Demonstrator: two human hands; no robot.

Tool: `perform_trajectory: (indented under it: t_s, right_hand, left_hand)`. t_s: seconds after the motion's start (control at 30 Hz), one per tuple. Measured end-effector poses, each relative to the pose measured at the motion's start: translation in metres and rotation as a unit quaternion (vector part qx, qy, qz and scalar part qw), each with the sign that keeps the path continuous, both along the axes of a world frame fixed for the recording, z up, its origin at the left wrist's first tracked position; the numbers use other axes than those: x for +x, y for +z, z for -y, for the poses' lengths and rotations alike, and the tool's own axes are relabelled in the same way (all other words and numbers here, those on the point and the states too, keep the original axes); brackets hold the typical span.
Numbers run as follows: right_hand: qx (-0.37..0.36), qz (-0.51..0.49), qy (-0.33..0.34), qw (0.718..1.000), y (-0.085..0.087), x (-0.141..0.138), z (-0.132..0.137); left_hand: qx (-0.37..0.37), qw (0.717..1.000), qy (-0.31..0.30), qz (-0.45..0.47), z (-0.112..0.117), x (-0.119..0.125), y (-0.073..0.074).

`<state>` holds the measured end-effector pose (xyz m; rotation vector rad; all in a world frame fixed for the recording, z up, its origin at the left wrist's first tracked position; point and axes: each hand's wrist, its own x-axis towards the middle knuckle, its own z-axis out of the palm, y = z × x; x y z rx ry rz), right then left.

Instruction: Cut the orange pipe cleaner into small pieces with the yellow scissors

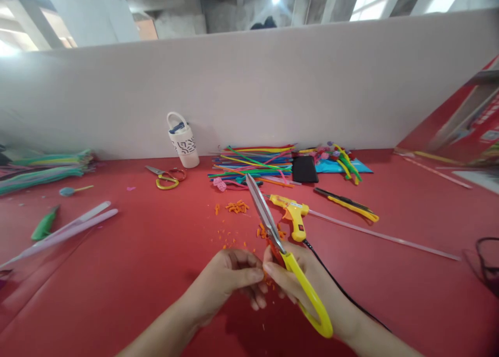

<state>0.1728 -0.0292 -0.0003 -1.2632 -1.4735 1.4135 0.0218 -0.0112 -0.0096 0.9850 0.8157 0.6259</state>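
Observation:
My right hand (307,284) grips yellow-handled scissors (273,232), blades closed and pointing up and away. My left hand (234,279) is pinched shut right beside it, fingertips meeting the right thumb over a small orange piece (268,279) that is mostly hidden. Orange snippets (237,207) lie scattered on the red table (136,263) just beyond the hands. A yellow glue gun (293,215) lies behind the scissor blades, its black cord (331,279) running past my right wrist.
A pile of coloured pipe cleaners (253,163), a black phone (304,169), a yellow-black cutter (346,203), a second pair of scissors (167,177) and a white cup-shaped bag (183,141) sit by the white back wall. More stems (42,167) and pale sticks (74,224) lie left; a long clear rod (390,237) right.

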Motion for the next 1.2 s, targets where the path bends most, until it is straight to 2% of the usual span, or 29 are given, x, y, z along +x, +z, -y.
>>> perform_trajectory:
  t_s: [0.13,0.37,0.5,0.63,0.87,1.0,1.2]
  right_hand:
    - [0.015,0.050,-0.041,0.998,0.000,-0.003,-0.001]
    - [0.073,0.137,-0.033,0.987,-0.009,0.000,-0.004]
    - [0.098,0.215,-0.026,0.971,-0.007,0.009,-0.005]
    - [0.142,0.343,-0.003,0.929,-0.013,0.016,-0.005]
    - [0.194,0.465,0.041,0.863,-0.029,0.016,-0.005]
    - [0.208,0.478,0.055,0.852,-0.031,0.015,-0.004]
    - [0.209,0.472,0.051,0.855,-0.032,0.012,-0.002]
  left_hand:
    - [0.063,0.994,0.046,-0.072,0.002,0.003,-0.001]
    - [0.104,0.984,0.083,-0.118,0.005,0.004,-0.006]
    - [0.098,0.984,0.140,-0.053,-0.002,-0.005,0.002]
    - [0.103,0.971,0.215,0.026,-0.008,-0.014,0.006]
    - [0.098,0.964,0.232,0.087,-0.011,-0.019,0.008]
    - [0.092,0.962,0.233,0.107,-0.011,-0.020,0.007]
    - [0.087,0.959,0.239,0.127,-0.011,-0.020,0.005]
